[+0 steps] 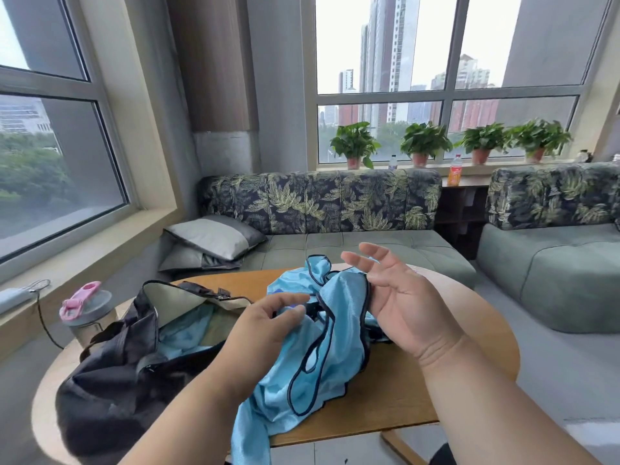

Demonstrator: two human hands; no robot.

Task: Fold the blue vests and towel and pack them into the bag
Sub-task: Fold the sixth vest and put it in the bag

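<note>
hands: left hand (268,325) at frame centre, fingers loosely curled on the blue vest (302,357), a real pinch I cannot tell; right hand (396,293) open, palm up, fingers spread | vest: crumpled, centre of the round table (402,397) | bag (110,380): lower left, unzipped, blue fabric inside
</note>
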